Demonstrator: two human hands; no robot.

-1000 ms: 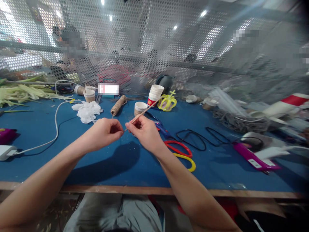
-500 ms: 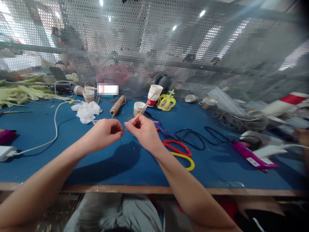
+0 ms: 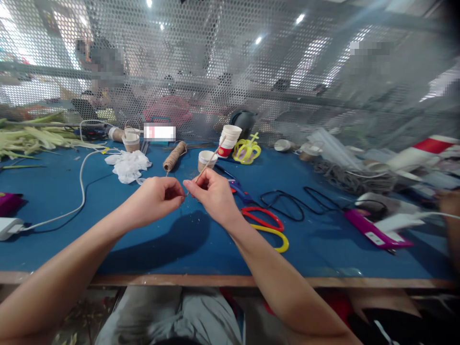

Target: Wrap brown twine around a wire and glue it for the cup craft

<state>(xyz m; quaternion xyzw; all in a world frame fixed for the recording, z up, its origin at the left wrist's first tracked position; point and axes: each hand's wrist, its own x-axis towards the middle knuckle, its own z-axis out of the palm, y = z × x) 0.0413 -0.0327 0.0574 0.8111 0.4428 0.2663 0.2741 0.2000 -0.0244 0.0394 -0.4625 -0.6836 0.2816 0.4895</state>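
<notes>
My left hand [image 3: 160, 197] and my right hand [image 3: 215, 195] meet above the middle of the table, both closed in a pinch. Between their fingertips runs a thin brown strand of twine [image 3: 212, 155]. Its loose end slants up and right from my right hand, passing in front of a small paper cup wrapped in brown cord [image 3: 207, 163]. Behind my left hand lies a spool of twine [image 3: 175, 157], with a thread coming off its near end. Scissors with red and yellow handles [image 3: 268, 229] rest beside my right forearm, partly covered by it.
Stacked paper cups [image 3: 230, 140] and a yellow crown-shaped piece [image 3: 247, 151] stand further back. White crumpled material [image 3: 130, 166], a white cable [image 3: 83, 182] and pale green leaves [image 3: 32, 136] are leftward. On the right are a black cord [image 3: 287, 206], a purple device [image 3: 375, 230] and grey cord [image 3: 359, 176].
My hands stay almost in place, still pinching the twine. The strand's loose end has shifted slightly left and down. The whole view has moved very slightly.
</notes>
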